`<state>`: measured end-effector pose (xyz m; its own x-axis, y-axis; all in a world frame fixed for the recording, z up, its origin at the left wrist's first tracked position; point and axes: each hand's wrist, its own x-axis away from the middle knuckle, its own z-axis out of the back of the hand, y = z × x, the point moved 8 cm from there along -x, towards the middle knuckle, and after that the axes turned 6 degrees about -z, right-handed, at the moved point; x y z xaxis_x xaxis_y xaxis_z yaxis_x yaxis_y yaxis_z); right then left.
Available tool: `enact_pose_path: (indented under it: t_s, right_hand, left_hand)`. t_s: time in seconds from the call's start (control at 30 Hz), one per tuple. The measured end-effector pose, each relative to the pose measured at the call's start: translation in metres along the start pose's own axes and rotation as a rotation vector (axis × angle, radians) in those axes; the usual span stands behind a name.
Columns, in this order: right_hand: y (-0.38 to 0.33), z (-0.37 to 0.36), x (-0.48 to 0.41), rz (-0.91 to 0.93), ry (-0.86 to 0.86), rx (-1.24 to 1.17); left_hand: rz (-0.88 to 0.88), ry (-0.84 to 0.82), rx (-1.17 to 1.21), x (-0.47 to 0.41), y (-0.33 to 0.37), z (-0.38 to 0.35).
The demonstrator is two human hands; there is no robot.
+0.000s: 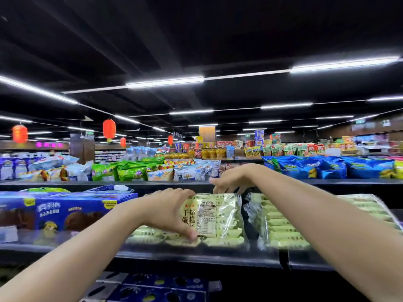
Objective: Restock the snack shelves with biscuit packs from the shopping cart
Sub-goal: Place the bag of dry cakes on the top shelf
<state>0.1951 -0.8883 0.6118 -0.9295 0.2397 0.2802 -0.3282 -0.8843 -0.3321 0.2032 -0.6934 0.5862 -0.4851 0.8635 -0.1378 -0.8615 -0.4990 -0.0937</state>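
Two bare forearms in shot here — no sleeves, no watch, no gloves — running up to the left hand [168,211] and the right hand [232,178], slim fingers [220,188] with short plain nails, no rings or markings showing on either one.

Dark shelf [196,256] with pale green cake packs [281,223] beside blue biscuit boxes [72,212].

Pale green biscuit pack [220,216], blue boxes [65,212].
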Motion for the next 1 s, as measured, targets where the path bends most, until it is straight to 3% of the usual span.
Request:
enact_pose_path:
  t_s: [0.17, 0.6, 0.77, 1.0]
  right_hand:
    - [-0.008, -0.017, -0.026, -0.083, -0.137, 0.082]
    - [-0.032, -0.041, -0.04, -0.046, -0.414, 0.012]
    - [-0.039, -0.038, -0.034, -0.019, -0.322, 0.039]
    - [-0.043, -0.032, -0.024, -0.014, -0.257, -0.097]
  left_hand:
    - [-0.004, 0.002, -0.026, 0.0, -0.002, -0.005]
    - [-0.016, 0.054, -0.069, 0.009, 0.003, 0.0]
    - [-0.046, 0.101, -0.06, 0.014, 0.004, -0.004]
    - [-0.049, 0.123, -0.097, 0.019, 0.012, 0.004]
